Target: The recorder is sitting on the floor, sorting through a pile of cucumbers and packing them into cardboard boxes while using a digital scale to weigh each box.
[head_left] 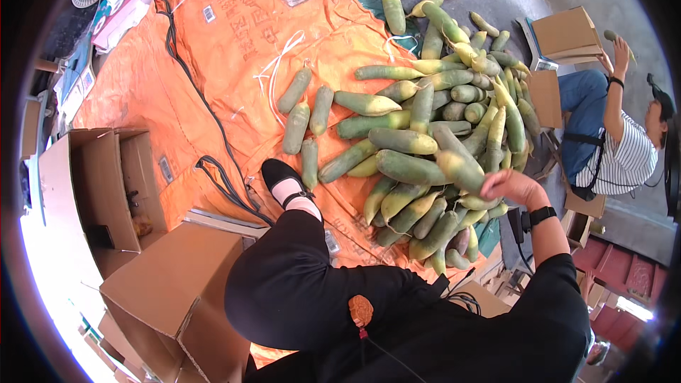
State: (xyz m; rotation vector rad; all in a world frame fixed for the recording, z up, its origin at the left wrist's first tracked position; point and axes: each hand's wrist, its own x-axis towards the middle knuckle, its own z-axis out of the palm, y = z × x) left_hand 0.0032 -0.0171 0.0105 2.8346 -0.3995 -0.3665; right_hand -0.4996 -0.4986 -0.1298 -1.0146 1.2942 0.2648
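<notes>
A large heap of green radishes (407, 167) with pale yellow-green ends lies on an orange tarpaulin (213, 53). My right hand (505, 189) is over the heap's near right side, its fingertips against the end of a slightly blurred radish (460, 165); whether they grip it cannot be told. A black band with a device circles that wrist. My left hand is out of view. A few radishes (296, 127) lie apart from the heap, near my black shoe (282, 178).
An open cardboard box (175, 271) stands beside my knee, with another (117, 191) beyond it. Black cables (197, 90) cross the tarpaulin. At the right, a seated co-worker (617, 143) holds a radish (620, 42) above a cardboard box (566, 34).
</notes>
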